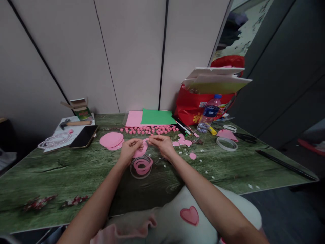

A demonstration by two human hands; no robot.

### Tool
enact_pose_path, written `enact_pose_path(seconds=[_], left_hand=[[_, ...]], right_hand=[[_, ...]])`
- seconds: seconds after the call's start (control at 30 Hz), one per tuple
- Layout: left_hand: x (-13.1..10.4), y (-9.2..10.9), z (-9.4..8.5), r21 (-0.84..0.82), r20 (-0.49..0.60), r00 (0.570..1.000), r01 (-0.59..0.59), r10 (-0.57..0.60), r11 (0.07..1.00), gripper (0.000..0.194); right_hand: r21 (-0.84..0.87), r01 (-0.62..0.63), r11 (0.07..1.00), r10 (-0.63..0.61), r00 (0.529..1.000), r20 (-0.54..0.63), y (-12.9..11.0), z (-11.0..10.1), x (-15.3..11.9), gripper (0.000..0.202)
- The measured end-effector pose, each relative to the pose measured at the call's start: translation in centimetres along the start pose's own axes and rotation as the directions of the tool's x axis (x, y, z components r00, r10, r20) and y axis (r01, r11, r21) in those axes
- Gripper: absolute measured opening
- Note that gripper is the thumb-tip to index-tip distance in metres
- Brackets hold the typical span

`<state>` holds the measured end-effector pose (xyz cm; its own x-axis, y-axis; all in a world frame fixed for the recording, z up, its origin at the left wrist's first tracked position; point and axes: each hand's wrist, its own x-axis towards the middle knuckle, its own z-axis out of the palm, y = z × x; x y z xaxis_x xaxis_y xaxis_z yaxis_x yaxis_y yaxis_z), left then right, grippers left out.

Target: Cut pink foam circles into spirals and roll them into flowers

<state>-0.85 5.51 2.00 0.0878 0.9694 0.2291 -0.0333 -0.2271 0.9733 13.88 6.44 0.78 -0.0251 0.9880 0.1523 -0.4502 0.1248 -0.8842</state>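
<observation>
My left hand (130, 149) is closed on a round piece of pink paper (140, 151), its fingers pressed on the upper part. My right hand (161, 145) pinches at a narrow pink bit by the paper's upper right edge; its fingertips hide exactly what they hold. Just below my hands lies a roll of clear tape (134, 174), with coiled pink paper rings (142, 166) resting on it. To the left of my left hand is a small stack of pink paper circles (111, 139). Several small pink rosebud-like pieces (152, 129) are spread behind my hands.
Pink (133, 119) and green sheets (158, 117) lie at the back. A phone (84, 136), a hammer (76, 124) and a bead string (54, 140) are left. Paper scraps (188, 142), a water bottle (209, 114), a red bag (186, 105), a tape roll (226, 148) and scissors (245, 137) are right.
</observation>
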Motion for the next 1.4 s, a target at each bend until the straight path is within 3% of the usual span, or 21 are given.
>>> enact_pose_path(seconds=[1.4], left_hand=[[-0.15, 0.17, 0.13, -0.018, 0.041, 0.999, 0.004, -0.004, 1.0, 0.018]], right_hand=[[0.014, -0.044, 0.999, 0.044, 0.999, 0.0, -0.11, -0.14, 0.02, 0.022]])
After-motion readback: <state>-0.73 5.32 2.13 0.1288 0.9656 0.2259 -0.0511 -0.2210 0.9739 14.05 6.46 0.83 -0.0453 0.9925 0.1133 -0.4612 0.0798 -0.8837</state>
